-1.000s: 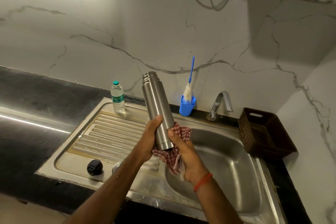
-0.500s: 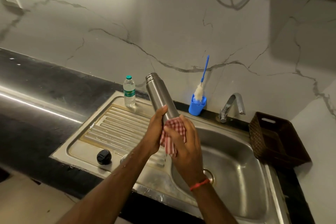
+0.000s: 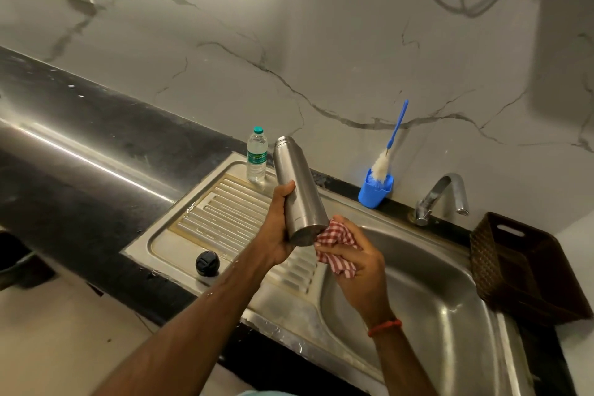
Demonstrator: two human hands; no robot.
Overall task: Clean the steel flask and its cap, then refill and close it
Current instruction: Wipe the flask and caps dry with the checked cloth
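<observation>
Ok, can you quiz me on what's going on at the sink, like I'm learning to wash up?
1. True or false: the black cap is screwed onto the steel flask.
2. Pick one: the right hand holds A) a sponge, B) a red checked cloth, C) a spoon.
3. Fill the gap: the bottle brush stands in a ____ holder.
Key: 1 false, the cap lies on the draining board while the left hand grips the flask; 2 B; 3 blue.
</observation>
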